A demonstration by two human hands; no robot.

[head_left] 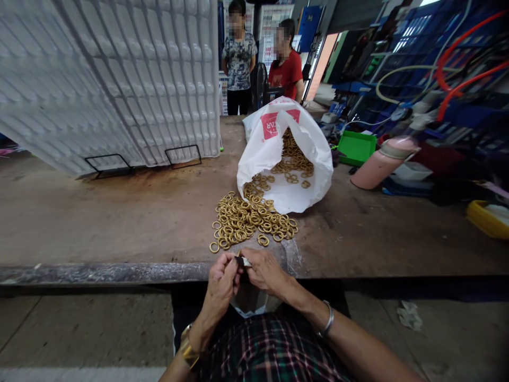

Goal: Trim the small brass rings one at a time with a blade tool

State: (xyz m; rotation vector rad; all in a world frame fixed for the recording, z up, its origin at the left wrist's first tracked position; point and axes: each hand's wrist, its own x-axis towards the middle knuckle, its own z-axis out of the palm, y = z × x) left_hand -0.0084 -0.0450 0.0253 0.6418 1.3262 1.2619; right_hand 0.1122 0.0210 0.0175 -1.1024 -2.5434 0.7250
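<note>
My left hand (222,280) and my right hand (263,270) meet at the table's front edge, fingers pinched close together. Between them is a small piece, dark at one end and pale at the other (245,262); its kind is too small to tell. A sliver of gold colour shows at the fingertips, mostly hidden. Just beyond the hands lies a heap of brass-coloured rings (242,218), with one ring (214,247) at its left edge. The heap spills from the mouth of a white woven sack (306,193) lying on its side, more rings inside.
White ribbed plastic trays (159,79) stand upright on the left, by black wire stands (183,155). To the right are a green tray (357,147), a pink cylinder (382,164) and a yellow container (487,218). Two people (239,58) are behind the brown table (119,223).
</note>
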